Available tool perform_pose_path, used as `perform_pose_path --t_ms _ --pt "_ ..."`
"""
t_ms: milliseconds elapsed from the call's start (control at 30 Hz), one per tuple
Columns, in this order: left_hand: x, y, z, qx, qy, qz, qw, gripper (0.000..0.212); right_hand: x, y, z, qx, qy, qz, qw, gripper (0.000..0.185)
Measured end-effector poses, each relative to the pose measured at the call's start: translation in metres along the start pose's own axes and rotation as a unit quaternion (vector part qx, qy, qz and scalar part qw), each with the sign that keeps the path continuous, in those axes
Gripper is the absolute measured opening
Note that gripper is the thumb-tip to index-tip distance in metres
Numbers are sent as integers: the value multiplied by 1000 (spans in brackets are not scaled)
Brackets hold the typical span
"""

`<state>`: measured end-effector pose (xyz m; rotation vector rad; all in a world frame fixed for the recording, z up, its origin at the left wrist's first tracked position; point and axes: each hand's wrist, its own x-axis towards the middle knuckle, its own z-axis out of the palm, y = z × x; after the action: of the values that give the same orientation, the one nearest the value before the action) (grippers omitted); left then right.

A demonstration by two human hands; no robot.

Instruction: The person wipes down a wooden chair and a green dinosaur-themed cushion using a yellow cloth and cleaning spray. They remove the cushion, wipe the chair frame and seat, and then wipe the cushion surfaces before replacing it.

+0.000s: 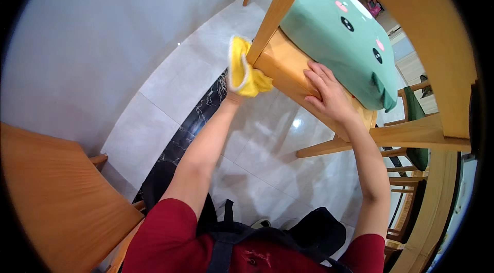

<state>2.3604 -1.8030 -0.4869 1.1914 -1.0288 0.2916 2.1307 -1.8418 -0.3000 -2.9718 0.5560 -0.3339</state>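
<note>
A yellow cloth with a white edge [252, 78] is wrapped over my left hand [234, 98], covering most of the fingers. That hand presses the cloth around the corner of a wooden chair seat [283, 52], at the foot of an upright wooden post [283, 7]. My right hand [328, 93] lies flat on the seat's edge with its fingers spread a little, holding nothing. Just beyond those fingers, a plump green cushion [332, 34] with a cartoon face covers most of the seat.
An orange-brown chair back [65, 199] stands close at the lower left, near a pale wall [104, 41]. Black marbled edging [204, 107] crosses the grey tiled floor [258, 172]. More chairs [411, 207] line a wooden table edge [440, 196] on the right.
</note>
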Motion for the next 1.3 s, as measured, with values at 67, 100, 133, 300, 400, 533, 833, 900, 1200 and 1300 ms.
perform_pose_path --t_ms 67,100,133,300,400,533,833,900,1200,1300 --pt "-22 -24 -13 15 -144 27 989 32 -4 -3 3 -7 -7 16 1000 59" --pt "-56 -63 -14 -39 -191 -190 962 28 7 -9 3 -14 -2 7 1000 59" --pt "-82 -77 -14 24 -221 -194 956 26 7 -5 7 -17 -12 9 1000 59" --pt "-170 -159 -41 -3 -304 -294 906 19 14 -10 8 -50 1 12 999 59" --pt "-159 -167 -37 -379 -202 -600 674 28 12 -10 6 -53 10 7 999 58" --pt "-82 -105 -12 -96 -382 -191 899 24 -7 0 0 -39 20 23 999 57" --pt "-53 -29 -30 -11 -337 -187 923 18 -30 -8 -13 -111 46 -39 992 58" --pt "-70 21 -35 -20 -299 -198 933 18 -63 -11 -22 -126 28 -56 990 59" --pt "-138 153 -62 -58 -336 -312 887 19 -201 11 -32 -156 -158 38 974 59" --pt "-170 132 -67 -124 -404 -240 874 39 -187 -15 -34 -156 -66 154 973 61"
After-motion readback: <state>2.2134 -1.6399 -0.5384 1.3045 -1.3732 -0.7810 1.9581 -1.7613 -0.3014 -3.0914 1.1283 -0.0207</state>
